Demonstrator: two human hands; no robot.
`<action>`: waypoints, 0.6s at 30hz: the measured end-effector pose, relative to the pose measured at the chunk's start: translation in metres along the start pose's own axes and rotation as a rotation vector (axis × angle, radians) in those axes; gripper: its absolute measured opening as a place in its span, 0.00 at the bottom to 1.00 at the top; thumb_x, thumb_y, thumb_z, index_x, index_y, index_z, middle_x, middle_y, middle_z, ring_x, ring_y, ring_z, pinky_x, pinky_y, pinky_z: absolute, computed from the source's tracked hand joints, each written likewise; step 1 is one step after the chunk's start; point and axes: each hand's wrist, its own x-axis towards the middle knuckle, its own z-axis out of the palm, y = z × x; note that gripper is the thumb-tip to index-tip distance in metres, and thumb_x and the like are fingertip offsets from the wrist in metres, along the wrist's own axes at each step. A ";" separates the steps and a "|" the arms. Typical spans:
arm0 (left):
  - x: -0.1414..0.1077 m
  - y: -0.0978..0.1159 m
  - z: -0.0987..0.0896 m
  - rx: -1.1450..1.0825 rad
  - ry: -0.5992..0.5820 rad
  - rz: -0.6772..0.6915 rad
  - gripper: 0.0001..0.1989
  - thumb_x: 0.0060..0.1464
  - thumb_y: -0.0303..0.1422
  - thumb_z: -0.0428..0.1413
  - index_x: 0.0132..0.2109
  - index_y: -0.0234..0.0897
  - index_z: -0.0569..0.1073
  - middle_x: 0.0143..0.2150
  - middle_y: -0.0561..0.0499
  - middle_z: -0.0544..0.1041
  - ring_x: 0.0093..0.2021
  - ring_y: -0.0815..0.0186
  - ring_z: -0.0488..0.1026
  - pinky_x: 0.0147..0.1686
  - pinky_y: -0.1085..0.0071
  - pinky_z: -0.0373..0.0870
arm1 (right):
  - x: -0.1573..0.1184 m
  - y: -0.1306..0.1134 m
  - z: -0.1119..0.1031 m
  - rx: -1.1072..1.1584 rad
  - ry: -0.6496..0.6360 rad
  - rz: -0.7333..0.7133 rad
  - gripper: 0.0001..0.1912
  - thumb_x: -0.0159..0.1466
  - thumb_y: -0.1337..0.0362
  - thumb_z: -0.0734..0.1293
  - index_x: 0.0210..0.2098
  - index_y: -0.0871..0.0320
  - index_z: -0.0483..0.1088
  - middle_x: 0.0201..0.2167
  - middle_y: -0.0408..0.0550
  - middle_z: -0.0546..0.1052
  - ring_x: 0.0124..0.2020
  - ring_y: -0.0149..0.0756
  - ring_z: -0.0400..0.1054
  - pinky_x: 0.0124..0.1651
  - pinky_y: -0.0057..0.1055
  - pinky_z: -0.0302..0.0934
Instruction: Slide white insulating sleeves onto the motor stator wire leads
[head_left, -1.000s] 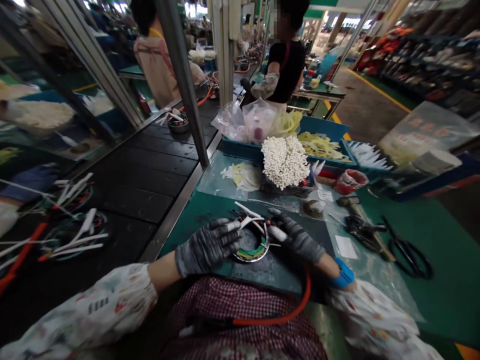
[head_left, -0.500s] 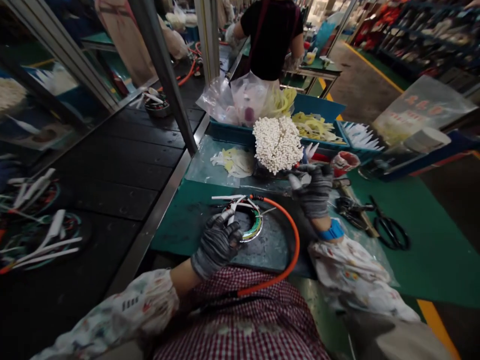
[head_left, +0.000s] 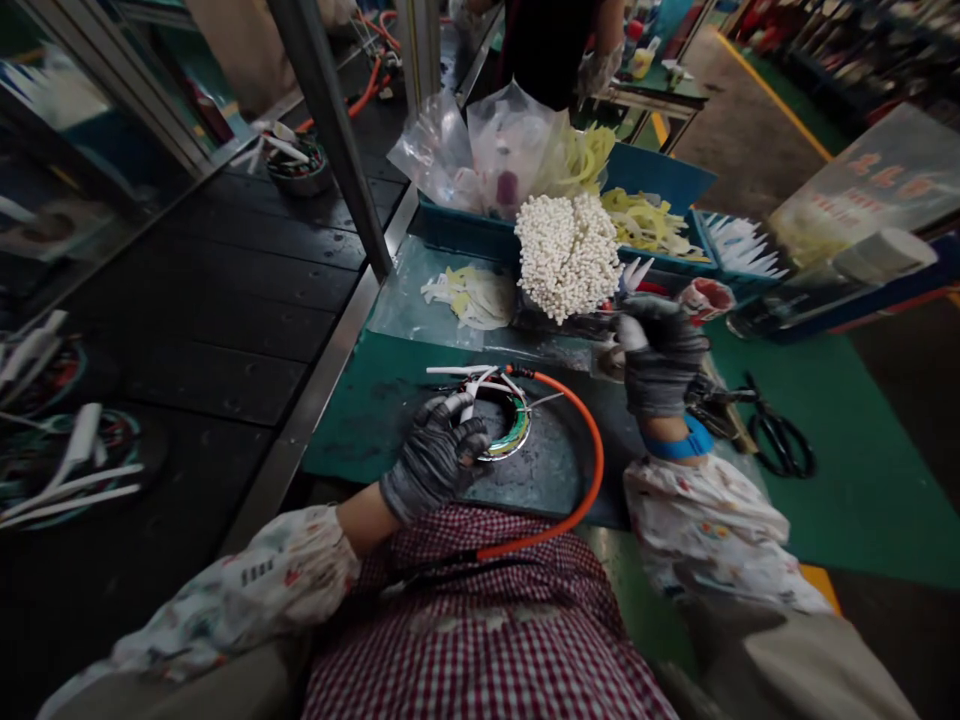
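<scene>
Head view, showing left hand (head_left: pixel 426 462) with fingers grasping the left side of the wire ring (head_left: pixel 518 430) and, right of that ring, blurred right hand (head_left: pixel 661 362), with finger state impossible to tell.

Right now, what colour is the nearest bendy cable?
The cable is mostly orange, best in head view.

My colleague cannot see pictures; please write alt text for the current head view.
The gloved left hand touches a ring with wires beside an orange cable; the gloved right hand is near a red-and-white container. Black scissors lie farther right.
</scene>
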 end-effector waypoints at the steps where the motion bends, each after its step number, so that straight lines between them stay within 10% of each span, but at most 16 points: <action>1: 0.000 0.000 0.000 -0.009 0.002 0.015 0.09 0.64 0.41 0.63 0.48 0.47 0.83 0.47 0.50 0.87 0.65 0.50 0.76 0.69 0.50 0.67 | -0.003 -0.014 -0.008 0.089 0.042 0.015 0.05 0.69 0.59 0.74 0.39 0.50 0.76 0.41 0.47 0.82 0.41 0.43 0.79 0.53 0.51 0.77; 5: 0.001 -0.001 0.003 -0.069 0.015 0.001 0.10 0.63 0.44 0.65 0.47 0.46 0.82 0.49 0.50 0.86 0.66 0.50 0.73 0.71 0.49 0.64 | -0.021 -0.076 -0.047 0.264 0.130 0.141 0.13 0.65 0.62 0.79 0.47 0.46 0.79 0.42 0.43 0.83 0.33 0.36 0.80 0.32 0.35 0.76; 8: 0.002 0.000 0.002 -0.051 0.035 -0.023 0.08 0.65 0.41 0.63 0.45 0.44 0.82 0.53 0.49 0.85 0.66 0.51 0.73 0.71 0.50 0.64 | -0.049 -0.104 -0.064 0.236 -0.197 0.384 0.07 0.66 0.57 0.79 0.40 0.47 0.80 0.34 0.43 0.83 0.30 0.38 0.79 0.26 0.33 0.73; 11: 0.003 0.000 -0.004 0.062 0.047 0.031 0.06 0.67 0.37 0.60 0.45 0.44 0.81 0.55 0.51 0.84 0.65 0.53 0.74 0.70 0.51 0.65 | -0.086 -0.107 -0.055 0.111 -0.326 0.398 0.07 0.70 0.54 0.77 0.42 0.47 0.78 0.35 0.44 0.84 0.33 0.41 0.81 0.34 0.39 0.79; 16: 0.008 0.001 -0.012 0.098 0.095 0.109 0.07 0.67 0.40 0.60 0.46 0.44 0.79 0.48 0.52 0.85 0.66 0.51 0.73 0.69 0.51 0.63 | -0.138 -0.102 -0.039 0.032 -0.092 0.285 0.04 0.72 0.57 0.74 0.43 0.45 0.75 0.35 0.43 0.84 0.34 0.43 0.83 0.39 0.42 0.81; 18: 0.009 0.002 -0.013 0.071 0.088 0.098 0.12 0.67 0.46 0.60 0.46 0.43 0.78 0.49 0.50 0.84 0.66 0.50 0.72 0.70 0.50 0.62 | -0.153 -0.105 -0.048 0.102 -0.268 0.384 0.03 0.73 0.57 0.72 0.41 0.44 0.76 0.31 0.43 0.84 0.31 0.44 0.83 0.37 0.43 0.81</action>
